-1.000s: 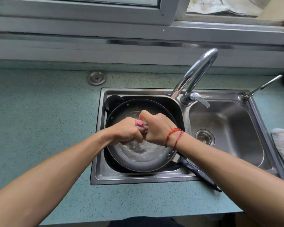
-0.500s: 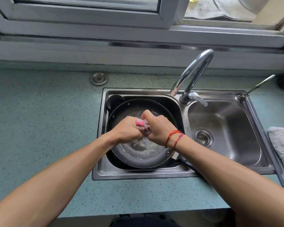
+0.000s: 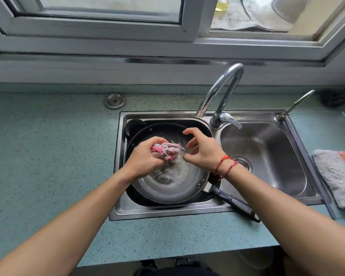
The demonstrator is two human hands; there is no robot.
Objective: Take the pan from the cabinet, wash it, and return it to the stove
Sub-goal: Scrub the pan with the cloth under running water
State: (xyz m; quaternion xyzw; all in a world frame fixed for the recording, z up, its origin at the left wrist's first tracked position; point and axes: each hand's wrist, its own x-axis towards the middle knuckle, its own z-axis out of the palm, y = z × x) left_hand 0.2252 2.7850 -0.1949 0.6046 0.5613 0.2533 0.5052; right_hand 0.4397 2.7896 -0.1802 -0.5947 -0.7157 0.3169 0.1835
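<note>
Pan [image 3: 173,188] lay in left sink [image 3: 167,213] basin.
Left hand [image 3: 145,158]: fingers clenched round wadded cloth [image 3: 167,151] above pan. Right hand [image 3: 205,150]: fingers spread, loosely bent, beside cloth, holding nothing.

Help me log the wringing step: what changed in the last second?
The right hand let go of the pink cloth and pulled away to the right, fingers loosely spread. The left hand still grips the cloth above the pan, which stays in the left basin of the sink.
</note>
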